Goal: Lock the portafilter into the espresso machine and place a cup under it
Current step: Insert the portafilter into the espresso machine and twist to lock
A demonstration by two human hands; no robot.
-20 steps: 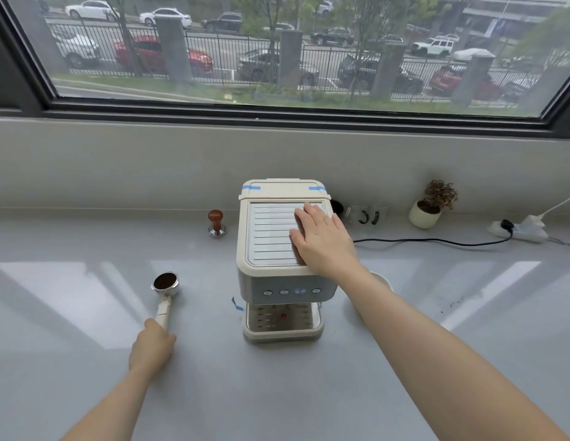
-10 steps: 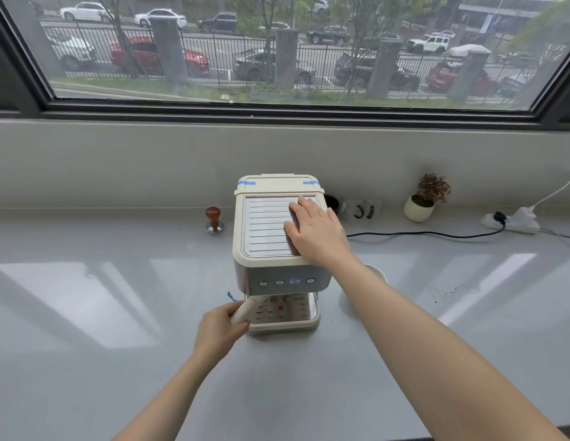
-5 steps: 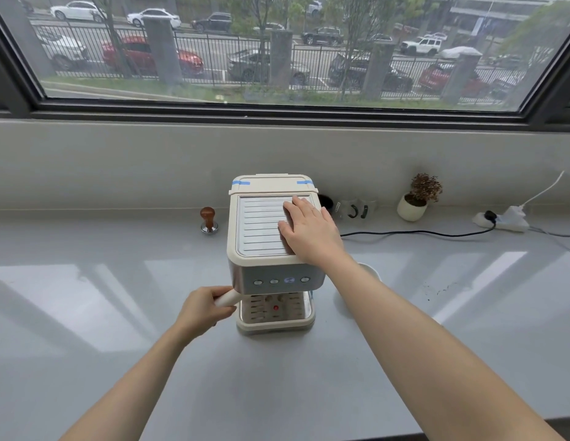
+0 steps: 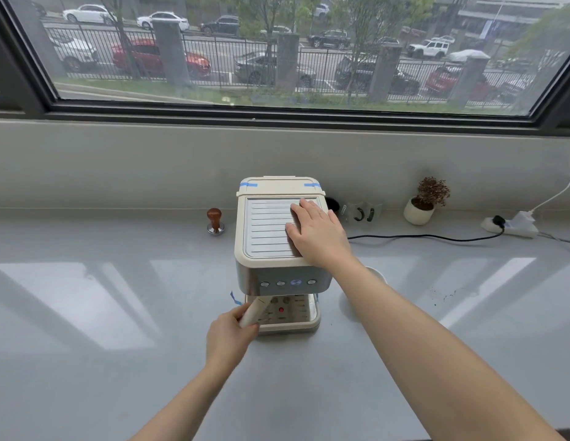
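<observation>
Right hand (image 4: 318, 235) lies flat, fingers spread and gripping nothing, on top of the machine (image 4: 277, 272), likely to brace it against the twist. Left hand (image 4: 228, 334) has fingers closed round the portafilter (image 4: 255, 310) handle, whose head is hidden under the front panel, so lock-in can't be judged. Cup (image 4: 374, 275) waits on the tabletop (image 4: 86, 313) right of the machine, half hidden by the forearm.
</observation>
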